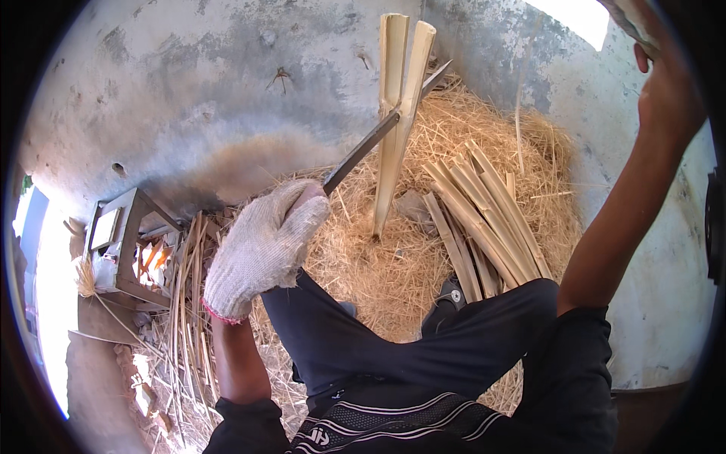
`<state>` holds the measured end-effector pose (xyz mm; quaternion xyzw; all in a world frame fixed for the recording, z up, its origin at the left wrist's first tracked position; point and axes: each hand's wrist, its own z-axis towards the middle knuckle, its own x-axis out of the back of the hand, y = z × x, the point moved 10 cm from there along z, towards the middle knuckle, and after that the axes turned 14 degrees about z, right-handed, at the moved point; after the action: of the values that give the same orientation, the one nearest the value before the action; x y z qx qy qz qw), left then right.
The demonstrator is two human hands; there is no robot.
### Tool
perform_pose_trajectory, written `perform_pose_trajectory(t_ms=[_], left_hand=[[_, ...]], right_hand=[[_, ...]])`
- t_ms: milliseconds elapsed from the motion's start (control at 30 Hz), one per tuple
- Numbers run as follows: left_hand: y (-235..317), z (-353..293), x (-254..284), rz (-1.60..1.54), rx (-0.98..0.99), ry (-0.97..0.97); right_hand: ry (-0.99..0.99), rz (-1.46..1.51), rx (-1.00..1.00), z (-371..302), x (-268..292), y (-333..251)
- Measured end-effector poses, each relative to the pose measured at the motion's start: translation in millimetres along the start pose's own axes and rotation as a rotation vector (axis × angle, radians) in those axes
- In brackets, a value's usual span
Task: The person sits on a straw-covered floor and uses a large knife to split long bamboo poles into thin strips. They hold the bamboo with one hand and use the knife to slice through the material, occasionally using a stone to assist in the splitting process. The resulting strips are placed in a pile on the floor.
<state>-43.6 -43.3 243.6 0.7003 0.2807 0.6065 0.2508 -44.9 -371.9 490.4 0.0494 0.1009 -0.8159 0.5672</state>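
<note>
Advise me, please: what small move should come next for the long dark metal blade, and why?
Probably press the long dark metal blade deeper with the white-gloved left hand: the pale, bamboo-like stalk gapes above the blade but looks joined below it.

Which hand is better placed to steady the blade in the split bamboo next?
Left, probably: the gloved left hand holds the near end of the blade that sits in the split bamboo. The right hand is raised high, away from both.
</note>
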Motion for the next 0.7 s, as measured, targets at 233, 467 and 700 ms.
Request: perform_pose_trajectory(t_ms=[233,467,700], left_hand=[[-44.5,16.5,-56.0,0.049,0.181,-0.177],[-57.6,47.7,-88.5,0.011,-0.089,0.011],[-53.1,51.3,-65.1,0.2,-0.064,0.03]], right_hand=[[-1.174,-0.298,-0.763,-229.3,-114.5,181.5],[-0.603,-0.32,-0.813,-207.7,-50.5,183.6],[-0.089,-0.078,-0.252,-87.7,-43.1,106.0]])
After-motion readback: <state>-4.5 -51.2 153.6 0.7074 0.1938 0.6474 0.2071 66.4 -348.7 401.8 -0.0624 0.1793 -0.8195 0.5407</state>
